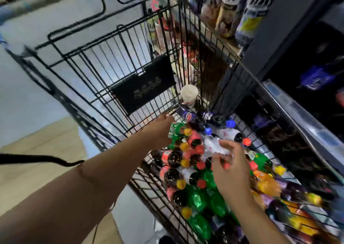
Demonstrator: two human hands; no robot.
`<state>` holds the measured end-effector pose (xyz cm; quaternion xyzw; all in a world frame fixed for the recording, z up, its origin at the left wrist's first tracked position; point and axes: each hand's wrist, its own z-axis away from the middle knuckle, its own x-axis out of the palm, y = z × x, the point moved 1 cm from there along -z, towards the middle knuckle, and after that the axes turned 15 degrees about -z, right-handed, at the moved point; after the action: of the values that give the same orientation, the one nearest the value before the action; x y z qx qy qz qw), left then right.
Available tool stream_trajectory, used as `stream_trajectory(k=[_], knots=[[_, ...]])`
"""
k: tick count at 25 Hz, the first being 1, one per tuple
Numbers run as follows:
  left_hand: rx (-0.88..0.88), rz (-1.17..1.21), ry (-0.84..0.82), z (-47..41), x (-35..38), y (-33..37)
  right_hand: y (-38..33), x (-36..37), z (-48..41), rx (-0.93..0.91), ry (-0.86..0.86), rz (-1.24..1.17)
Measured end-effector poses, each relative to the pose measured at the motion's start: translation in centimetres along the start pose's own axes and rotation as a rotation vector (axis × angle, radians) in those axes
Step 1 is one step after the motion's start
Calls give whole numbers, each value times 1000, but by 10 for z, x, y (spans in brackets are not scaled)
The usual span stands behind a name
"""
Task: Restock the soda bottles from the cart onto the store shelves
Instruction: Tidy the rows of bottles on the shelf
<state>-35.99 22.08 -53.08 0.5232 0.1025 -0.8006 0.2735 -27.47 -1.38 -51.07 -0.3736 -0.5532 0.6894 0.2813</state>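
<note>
Left hand (161, 132) reaches into cart (143, 87), fingers hidden, untellable; right hand (229, 171) seemingly relaxed over soda bottles (197, 197).

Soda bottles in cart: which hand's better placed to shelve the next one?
Likely right: the right hand hovers, fingers loose, over the soda bottles on the shelf side; the left hand is at the cart's opposite wall.

Left hand (160, 130) reaches forward (fingers hidden, perhaps curled); right hand (229, 166) loosely spread.

Dim aisle, heavy motion blur throughout, wide-angle bending at edges, shelves at right in shadow
</note>
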Motion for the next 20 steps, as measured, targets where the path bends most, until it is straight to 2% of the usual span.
stream_trajectory(k=[3,6,11,13,15,18,20], knots=[[139,-132,-190,-44,29,-1,30,26,-45,27,-41,105],[157,-210,-283,-73,58,-4,62,57,-83,57,-91,184],[134,-254,-212,-85,84,-12,100,98,-116,205,-244,187],[120,-279,-218,-85,91,-12,105,106,-121,182,-226,239],[119,-292,-187,-86,101,-8,107,111,-127,208,-184,177],[67,-154,-84,-89,105,-4,111,114,-138,288,-120,31],[78,-95,-73,-88,102,-2,114,114,-138,271,-105,62]])
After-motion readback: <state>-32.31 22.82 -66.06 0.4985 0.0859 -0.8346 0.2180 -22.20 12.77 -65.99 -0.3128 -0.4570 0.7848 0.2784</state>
